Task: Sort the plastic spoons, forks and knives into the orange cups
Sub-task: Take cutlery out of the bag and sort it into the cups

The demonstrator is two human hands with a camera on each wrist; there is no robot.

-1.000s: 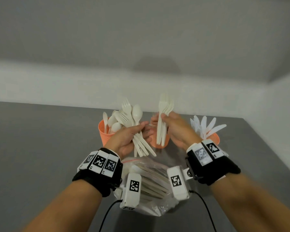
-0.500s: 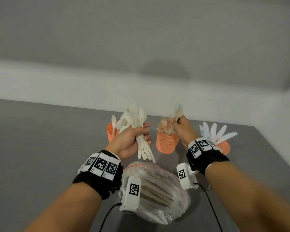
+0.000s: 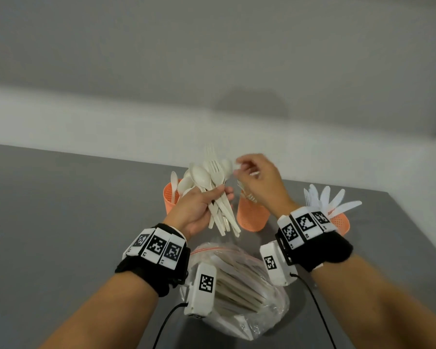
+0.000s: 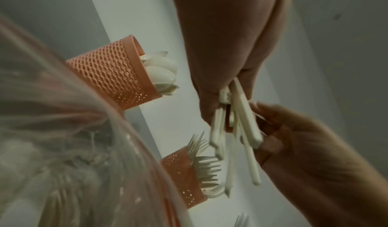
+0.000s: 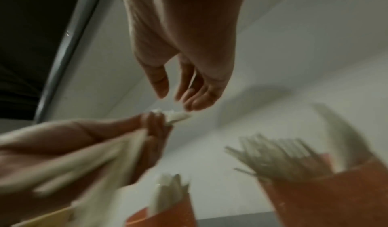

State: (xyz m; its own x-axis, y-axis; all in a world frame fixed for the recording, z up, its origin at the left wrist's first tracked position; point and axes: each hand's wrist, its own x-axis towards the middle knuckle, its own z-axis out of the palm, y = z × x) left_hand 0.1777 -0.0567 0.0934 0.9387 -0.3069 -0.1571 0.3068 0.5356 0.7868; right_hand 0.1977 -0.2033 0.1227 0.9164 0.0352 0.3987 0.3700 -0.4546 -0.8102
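My left hand [image 3: 224, 194] grips a bundle of white plastic spoons and forks [image 3: 210, 178] by the handles, heads up, above the table. In the left wrist view those handles [image 4: 238, 117] fan out below the palm. My right hand [image 3: 238, 168] hovers at the top of the bundle, fingers loosely spread and holding nothing [image 5: 176, 100]. Three orange mesh cups stand behind: the left cup [image 3: 171, 200] holds spoons, the middle cup [image 3: 252, 216] holds forks, the right cup [image 3: 339, 221] holds knives.
A clear plastic bag [image 3: 239, 285] with more cutlery lies on the grey table [image 3: 73, 222] just in front of me, between my wrists. A pale wall runs close behind the cups. The table's right edge is near the knife cup.
My right hand has left the fork cup empty, risen and moved left to the top of the bundle. My left hand still grips the bundle, held slightly higher.
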